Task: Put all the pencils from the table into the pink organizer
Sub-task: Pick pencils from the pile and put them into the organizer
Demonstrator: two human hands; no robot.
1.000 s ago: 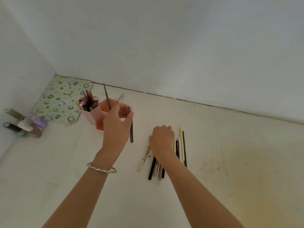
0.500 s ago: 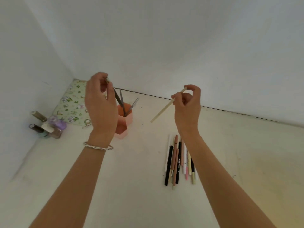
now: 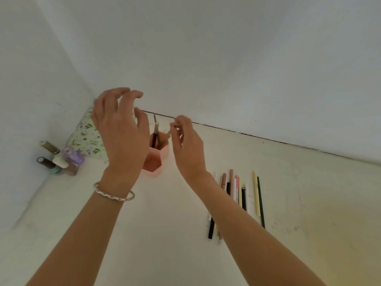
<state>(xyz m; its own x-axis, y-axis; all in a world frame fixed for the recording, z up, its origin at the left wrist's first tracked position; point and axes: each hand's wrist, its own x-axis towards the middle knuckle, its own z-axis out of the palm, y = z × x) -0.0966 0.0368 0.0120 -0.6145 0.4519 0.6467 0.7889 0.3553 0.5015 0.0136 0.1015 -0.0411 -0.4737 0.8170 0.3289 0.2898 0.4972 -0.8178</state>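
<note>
The pink organizer [image 3: 157, 160], a hexagonal cup, stands near the back wall with several pencils upright in it. My right hand [image 3: 188, 148] hovers just right of it. Its fingertips pinch the top of a beige pencil [image 3: 168, 134], whose lower end dips into the cup. My left hand [image 3: 121, 129] floats in front of the organizer's left part, fingers spread and holding nothing; it hides the cup's left side. Several pencils [image 3: 237, 193] lie side by side on the table to the right, partly under my right forearm.
Nail polish bottles [image 3: 59, 159] cluster in the left corner. A floral green pad [image 3: 87, 139] lies behind them against the wall. White walls close in at the back and left. The table's right side shows yellowish stains.
My right hand carried the beige pencil left to the organizer and lowered its end into the cup. My left hand let go of its pencil and spread its fingers.
</note>
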